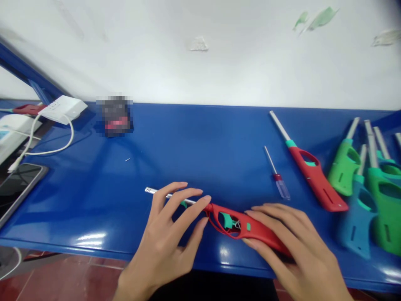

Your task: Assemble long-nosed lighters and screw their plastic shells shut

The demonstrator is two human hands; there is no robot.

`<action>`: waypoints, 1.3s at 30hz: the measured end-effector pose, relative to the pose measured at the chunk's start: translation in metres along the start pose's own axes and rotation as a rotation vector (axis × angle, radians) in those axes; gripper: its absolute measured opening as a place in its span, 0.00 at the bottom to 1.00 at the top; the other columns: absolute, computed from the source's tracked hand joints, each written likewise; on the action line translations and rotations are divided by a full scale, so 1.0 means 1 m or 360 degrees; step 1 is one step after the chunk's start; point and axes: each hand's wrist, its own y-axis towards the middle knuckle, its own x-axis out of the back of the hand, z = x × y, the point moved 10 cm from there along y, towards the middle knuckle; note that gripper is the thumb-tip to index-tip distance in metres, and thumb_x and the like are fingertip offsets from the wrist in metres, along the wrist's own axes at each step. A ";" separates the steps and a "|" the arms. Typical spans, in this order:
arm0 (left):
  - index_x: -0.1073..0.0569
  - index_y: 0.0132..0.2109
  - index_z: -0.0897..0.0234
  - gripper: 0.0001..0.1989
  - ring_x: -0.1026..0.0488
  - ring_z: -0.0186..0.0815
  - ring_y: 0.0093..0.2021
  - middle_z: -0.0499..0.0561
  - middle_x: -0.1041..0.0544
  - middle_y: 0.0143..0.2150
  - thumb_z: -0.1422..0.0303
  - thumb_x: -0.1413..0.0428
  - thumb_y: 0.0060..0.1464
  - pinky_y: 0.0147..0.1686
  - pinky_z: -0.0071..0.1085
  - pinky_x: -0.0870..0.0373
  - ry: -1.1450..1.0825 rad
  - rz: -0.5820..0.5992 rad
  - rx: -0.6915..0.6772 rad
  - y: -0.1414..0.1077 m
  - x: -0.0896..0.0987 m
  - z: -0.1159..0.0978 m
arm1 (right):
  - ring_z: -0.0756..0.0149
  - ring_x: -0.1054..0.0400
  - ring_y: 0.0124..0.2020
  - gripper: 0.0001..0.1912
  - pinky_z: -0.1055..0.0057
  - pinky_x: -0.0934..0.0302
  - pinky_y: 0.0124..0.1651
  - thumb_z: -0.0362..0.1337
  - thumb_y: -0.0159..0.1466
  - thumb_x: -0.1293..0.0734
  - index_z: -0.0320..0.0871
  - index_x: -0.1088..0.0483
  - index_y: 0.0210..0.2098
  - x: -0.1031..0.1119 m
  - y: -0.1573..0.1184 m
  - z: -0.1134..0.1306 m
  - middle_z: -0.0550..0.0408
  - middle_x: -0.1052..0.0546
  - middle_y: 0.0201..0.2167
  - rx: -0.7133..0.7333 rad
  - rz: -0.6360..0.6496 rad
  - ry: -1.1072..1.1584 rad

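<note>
A red gas lighter lies aslant near the table's front edge, its metal tube pointing left. Its casing looks parted at the front, with a teal trigger and a bit of wire showing in the opening. My left hand pinches the front end between thumb and index finger, while its other fingers reach over the tube. Around the rear of the handle, my right hand is closed, thumb below and fingers above. A small screwdriver with a clear handle rests beyond my right hand.
Another red lighter lies at right, beside several green and blue lighters. A phone, a white adapter with cable and a blurred dark object are at left. A tiny metal pin lies mid-table. The white wall bounds the back.
</note>
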 end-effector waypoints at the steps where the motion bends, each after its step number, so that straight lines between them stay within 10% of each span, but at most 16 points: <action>1: 0.23 0.61 0.66 0.19 0.32 0.47 0.65 0.57 0.23 0.60 0.82 0.41 0.67 0.65 0.48 0.33 0.0016 0.0026 0.0007 -0.001 -0.001 0.001 | 0.61 0.31 0.59 0.18 0.67 0.39 0.65 0.48 0.77 0.33 0.46 0.27 0.61 -0.001 0.000 0.002 0.53 0.22 0.55 0.0019 -0.0006 0.0008; 9: 0.23 0.61 0.63 0.18 0.32 0.50 0.66 0.57 0.23 0.60 0.80 0.42 0.68 0.64 0.53 0.32 0.0038 0.0055 0.0063 -0.006 -0.001 0.002 | 0.60 0.31 0.58 0.18 0.65 0.39 0.64 0.45 0.78 0.33 0.43 0.27 0.61 -0.005 0.000 0.006 0.51 0.24 0.55 0.0086 -0.0013 0.0029; 19: 0.18 0.55 0.56 0.09 0.23 0.48 0.56 0.48 0.18 0.54 0.68 0.41 0.72 0.59 0.52 0.26 0.0669 -0.0337 0.0522 0.002 0.084 0.091 | 0.60 0.29 0.56 0.15 0.63 0.38 0.67 0.39 0.76 0.31 0.43 0.26 0.60 0.020 0.004 -0.003 0.50 0.24 0.54 0.0009 -0.0180 0.0014; 29: 0.32 0.72 0.57 0.25 0.36 0.47 0.72 0.55 0.25 0.67 0.72 0.43 0.72 0.68 0.51 0.30 -0.0029 0.0344 0.0149 -0.011 -0.008 0.011 | 0.59 0.31 0.57 0.18 0.63 0.37 0.62 0.43 0.77 0.32 0.42 0.27 0.61 -0.007 0.000 0.008 0.50 0.24 0.55 0.0080 -0.0028 0.0028; 39: 0.27 0.66 0.64 0.17 0.33 0.45 0.66 0.56 0.22 0.58 0.75 0.43 0.73 0.65 0.49 0.31 0.0003 0.0322 -0.0005 -0.011 -0.017 0.014 | 0.61 0.31 0.57 0.18 0.65 0.37 0.63 0.41 0.76 0.30 0.41 0.27 0.62 -0.011 -0.002 0.008 0.50 0.24 0.54 0.0055 -0.0028 0.0061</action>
